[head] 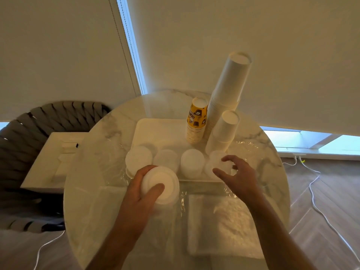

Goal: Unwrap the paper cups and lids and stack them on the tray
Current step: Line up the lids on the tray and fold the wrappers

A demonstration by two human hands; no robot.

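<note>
A white tray (pixel 155 131) lies on the round marble table. On its far right stand a tall stack of white cups (pixel 228 92), a shorter white stack (pixel 223 131) and a yellow printed stack (pixel 195 121), all upside down. Along its near edge sit several stacks of white lids (pixel 191 161). My left hand (pixel 140 190) grips a stack of white lids (pixel 162 183) just in front of the tray, thumb across the top. My right hand (pixel 237 174) hovers with spread, curved fingers over the rightmost lid stack (pixel 218 158); whether it touches is unclear.
Clear plastic wrap (pixel 251 149) lies crumpled right of the tray and around my hands. A bag of white items (pixel 231 225) lies near the table's front. A woven chair (pixel 48 121) with a white box (pixel 46 162) stands left. White cables (pixel 315 191) run across the floor.
</note>
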